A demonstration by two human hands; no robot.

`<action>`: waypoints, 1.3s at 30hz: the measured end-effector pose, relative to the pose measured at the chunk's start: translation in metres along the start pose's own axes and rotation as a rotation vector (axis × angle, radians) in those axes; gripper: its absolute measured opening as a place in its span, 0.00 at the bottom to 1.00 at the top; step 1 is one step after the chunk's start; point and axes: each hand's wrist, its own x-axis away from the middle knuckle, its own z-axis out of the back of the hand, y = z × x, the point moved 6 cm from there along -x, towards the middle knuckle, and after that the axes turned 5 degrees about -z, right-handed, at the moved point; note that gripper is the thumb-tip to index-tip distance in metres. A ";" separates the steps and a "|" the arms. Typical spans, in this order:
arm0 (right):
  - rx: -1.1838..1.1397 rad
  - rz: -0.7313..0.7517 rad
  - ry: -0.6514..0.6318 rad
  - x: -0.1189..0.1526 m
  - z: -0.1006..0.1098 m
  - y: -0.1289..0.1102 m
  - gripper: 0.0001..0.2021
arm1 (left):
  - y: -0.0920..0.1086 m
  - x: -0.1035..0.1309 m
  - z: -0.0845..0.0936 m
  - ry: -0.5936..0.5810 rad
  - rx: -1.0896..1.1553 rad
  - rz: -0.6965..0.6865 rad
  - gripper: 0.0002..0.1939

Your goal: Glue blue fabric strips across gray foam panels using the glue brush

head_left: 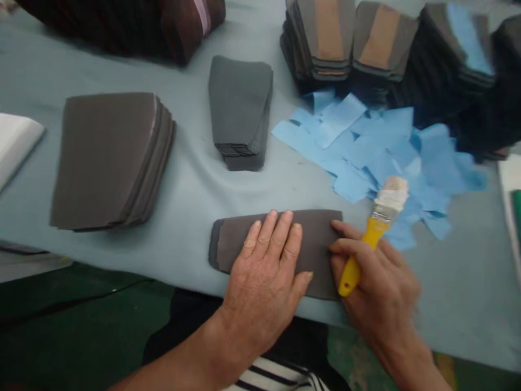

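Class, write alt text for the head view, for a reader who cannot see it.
A left hand lies flat on a brown-grey piece on a table; the right hand, holding a yellow-handled brush, touches its end. Beyond lie blue scraps and dark stacks.

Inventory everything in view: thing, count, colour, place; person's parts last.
Panel: one, brown, front centre
Brush: one, yellow, front right
Large stack: one, brown, left
Small stack: one, grey, centre
Scraps: many, blue, right
Tall stacks: several, dark, upper right
Bundle: one, maroon, upper left
White object: one, white, left edge
Unclear object: one, white-green, right edge
Table: one, bluish, beneath
Floor: one, green, below
Clothing: some, dark, bottom
Left hand: one, bare, on panel
Right hand: one, bare, holding brush
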 end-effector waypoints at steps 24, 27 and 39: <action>-0.266 -0.211 -0.082 -0.007 -0.025 -0.019 0.07 | 0.002 -0.005 -0.002 0.097 -0.111 -0.081 0.26; -0.247 -0.215 -0.093 -0.003 -0.024 -0.010 0.08 | 0.002 -0.006 -0.002 0.083 -0.094 -0.062 0.26; -0.164 -0.190 -0.105 -0.001 -0.016 0.016 0.08 | 0.002 -0.005 -0.003 0.014 -0.045 -0.045 0.28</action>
